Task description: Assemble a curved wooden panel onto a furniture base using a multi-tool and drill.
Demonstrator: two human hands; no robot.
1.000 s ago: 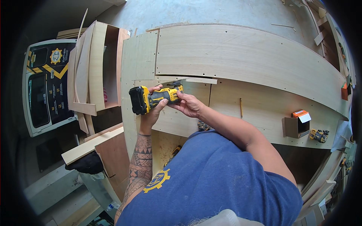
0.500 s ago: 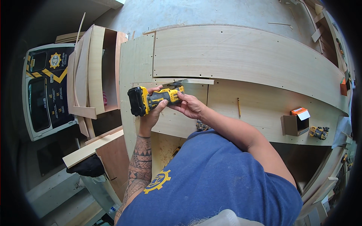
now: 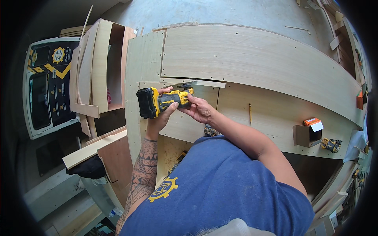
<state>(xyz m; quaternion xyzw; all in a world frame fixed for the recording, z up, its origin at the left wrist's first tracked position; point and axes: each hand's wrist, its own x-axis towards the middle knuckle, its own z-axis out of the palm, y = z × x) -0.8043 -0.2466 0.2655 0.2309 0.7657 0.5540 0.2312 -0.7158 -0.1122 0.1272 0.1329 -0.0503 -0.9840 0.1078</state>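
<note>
A yellow and black cordless oscillating multi-tool (image 3: 170,99) is held level above the pale plywood panels (image 3: 252,55). My left hand (image 3: 160,118) wraps its body from below, near the black battery at the left end. At the other end, the fingers of my right hand (image 3: 201,110) grip the yellow head. A dark fitting shows on the far side of that head; its exact shape is hard to make out. Just beyond the tool, a thin wooden strip (image 3: 214,84) lies along the gap between two panels.
A yellow pencil (image 3: 250,113) lies right of my hands. Farther right sit an open cardboard box (image 3: 309,133) and another yellow power tool (image 3: 331,145). Part of a drill-like tool (image 3: 211,130) shows beside my shirt. An upright plywood cabinet (image 3: 101,65) stands left, before a van (image 3: 49,86).
The view has shifted slightly. The tool has turned a little in my hands, its battery end now showing more of its face. Both hands keep their hold.
</note>
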